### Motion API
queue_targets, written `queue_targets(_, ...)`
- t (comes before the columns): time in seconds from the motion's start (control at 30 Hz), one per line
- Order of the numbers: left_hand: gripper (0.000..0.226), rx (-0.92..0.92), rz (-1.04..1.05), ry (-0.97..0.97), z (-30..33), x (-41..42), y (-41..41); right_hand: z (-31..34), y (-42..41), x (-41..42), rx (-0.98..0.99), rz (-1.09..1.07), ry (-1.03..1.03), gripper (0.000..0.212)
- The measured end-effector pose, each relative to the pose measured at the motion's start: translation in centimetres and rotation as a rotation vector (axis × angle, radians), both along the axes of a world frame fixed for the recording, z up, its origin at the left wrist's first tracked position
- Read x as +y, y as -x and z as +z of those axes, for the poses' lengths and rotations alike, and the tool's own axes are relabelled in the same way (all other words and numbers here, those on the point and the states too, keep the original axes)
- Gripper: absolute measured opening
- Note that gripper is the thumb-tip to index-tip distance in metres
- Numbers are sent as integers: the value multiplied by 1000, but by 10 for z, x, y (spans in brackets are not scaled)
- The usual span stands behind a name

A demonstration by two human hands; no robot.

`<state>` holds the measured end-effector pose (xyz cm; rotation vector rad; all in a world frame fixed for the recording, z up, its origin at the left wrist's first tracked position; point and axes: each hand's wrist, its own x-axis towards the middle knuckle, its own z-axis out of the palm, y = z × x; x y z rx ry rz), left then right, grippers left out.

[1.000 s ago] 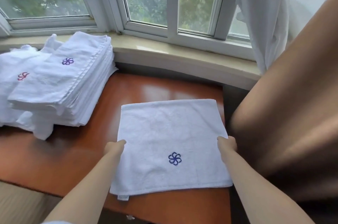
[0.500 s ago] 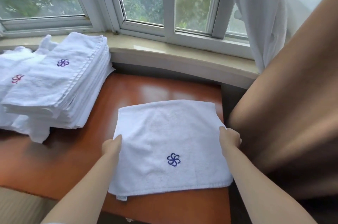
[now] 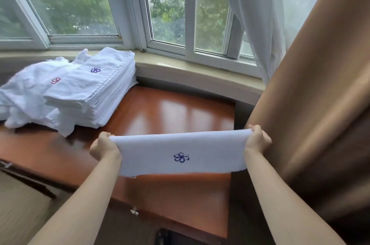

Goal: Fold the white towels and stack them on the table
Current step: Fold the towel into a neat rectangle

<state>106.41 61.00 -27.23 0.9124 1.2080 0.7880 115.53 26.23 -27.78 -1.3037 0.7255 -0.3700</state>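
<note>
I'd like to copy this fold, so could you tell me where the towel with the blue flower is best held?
Hold the towel at its two upper corners, one from each side, as the left hand and right hand do now. Pinched there, the top edge stretches straight and the rest hangs flat above the table, ready to fold.

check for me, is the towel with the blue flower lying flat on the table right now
No, the left hand and right hand hold the towel stretched above the table.
</note>
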Motion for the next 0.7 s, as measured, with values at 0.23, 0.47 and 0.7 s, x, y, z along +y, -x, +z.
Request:
queue_targets(0.23, 56, 249, -96, 85, -18, 19, -4, -14, -10, 19, 126, 26, 90, 25)
queue_targets(0.47, 53, 224, -326, 53, -35, 65, -74, -37, -76, 56, 182, 24, 55, 27)
queue_targets(0.7, 44, 646, -741, -176, -96, 101, -144, -77, -111, 93, 608, 339, 416, 54)
